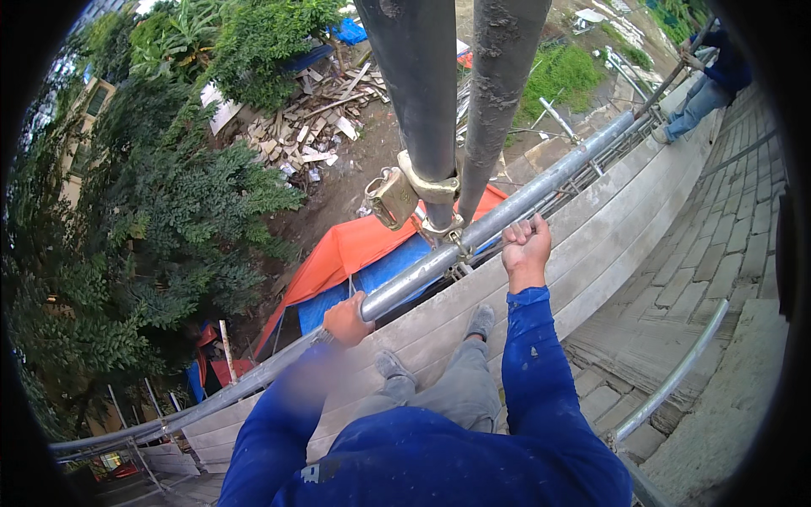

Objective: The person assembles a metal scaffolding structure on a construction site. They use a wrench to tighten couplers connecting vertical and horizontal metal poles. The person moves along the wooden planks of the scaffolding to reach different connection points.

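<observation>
My left hand is wrapped round the grey horizontal scaffold tube at waist height. My right hand is closed in a fist, raised just inside that tube; anything it may hold is hidden. Ahead of me stand two scaffold tubes: a dark upright and a mud-spattered one beside it. A brass-coloured scaffold coupler is round the dark upright, its flap hanging to the left. Below it, another coupler sits where the upright meets the horizontal tube.
I stand on a plank walkway high above the ground. A block wall runs along the right, with a short metal tube near it. Another person is farther along the walkway. Below are an orange tarp, scrap wood and trees.
</observation>
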Demonstrator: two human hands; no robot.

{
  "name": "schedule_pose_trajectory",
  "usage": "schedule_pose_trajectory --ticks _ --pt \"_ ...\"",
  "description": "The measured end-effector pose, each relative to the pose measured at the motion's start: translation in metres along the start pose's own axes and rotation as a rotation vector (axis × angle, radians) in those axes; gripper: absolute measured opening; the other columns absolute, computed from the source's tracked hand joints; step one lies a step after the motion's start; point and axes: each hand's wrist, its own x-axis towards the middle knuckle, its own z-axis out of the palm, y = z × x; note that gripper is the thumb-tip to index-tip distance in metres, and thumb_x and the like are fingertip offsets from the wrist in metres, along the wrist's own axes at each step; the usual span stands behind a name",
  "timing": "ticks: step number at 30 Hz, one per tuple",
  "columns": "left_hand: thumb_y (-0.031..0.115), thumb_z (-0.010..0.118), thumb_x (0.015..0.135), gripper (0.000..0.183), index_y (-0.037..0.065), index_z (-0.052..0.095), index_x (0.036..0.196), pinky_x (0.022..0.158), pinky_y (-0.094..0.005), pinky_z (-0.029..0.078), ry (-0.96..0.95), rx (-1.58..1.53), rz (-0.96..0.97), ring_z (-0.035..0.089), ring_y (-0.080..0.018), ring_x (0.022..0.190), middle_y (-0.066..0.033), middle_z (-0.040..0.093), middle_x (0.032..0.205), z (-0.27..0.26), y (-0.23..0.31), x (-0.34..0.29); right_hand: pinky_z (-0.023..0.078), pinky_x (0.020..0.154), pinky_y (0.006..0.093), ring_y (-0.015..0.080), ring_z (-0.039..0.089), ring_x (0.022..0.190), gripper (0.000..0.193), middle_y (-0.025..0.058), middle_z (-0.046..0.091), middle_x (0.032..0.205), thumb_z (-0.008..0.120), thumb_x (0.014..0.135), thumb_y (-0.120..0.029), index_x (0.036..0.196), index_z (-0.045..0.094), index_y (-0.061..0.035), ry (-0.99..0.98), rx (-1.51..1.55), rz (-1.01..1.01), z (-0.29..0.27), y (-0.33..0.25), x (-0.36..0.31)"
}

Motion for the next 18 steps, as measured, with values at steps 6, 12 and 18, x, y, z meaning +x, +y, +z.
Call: schedule_pose_trajectory --ticks 6,12,18 --pt "0.029 0.081 0.077 0.048 0.011 0.061 0.117 0.083 -0.0523 0.057 0.011 -0.024 0.040 0.073 -0.0396 0.097 -0.0191 0.075 0.100 0.001 -0.003 -0.001 0.034 0.060 0.0295 0.0095 0.034 0.058 0.018 -0.0042 0.038 0.071 0.058 0.102 -0.013 0.089 0.046 -0.0145 -0.358 -0.163 -0.328 0.025 0.019 -0.052" --pt "0.029 0.080 0.079 0.045 0.013 0.062 0.116 0.083 -0.0507 0.057 0.020 -0.012 0.018 0.073 -0.0381 0.096 -0.0171 0.075 0.101 -0.005 0.008 -0.002 0.044 0.074 0.0418 0.0273 0.062 0.075 0.013 0.0042 0.061 0.075 0.070 0.076 -0.011 0.085 0.062 -0.0126 -1.468 -1.704 -0.884 -0.002 0.084 -0.136" --pt "0.029 0.080 0.079 0.043 0.013 0.063 0.115 0.082 -0.0510 0.057 0.058 0.010 0.029 0.073 -0.0380 0.095 -0.0162 0.075 0.100 -0.001 0.006 -0.003 0.047 0.072 0.0423 0.0277 0.064 0.077 0.010 0.0051 0.063 0.076 0.069 0.080 -0.010 0.082 0.059 -0.0118 -1.438 -1.622 -0.713 0.009 0.058 -0.143"
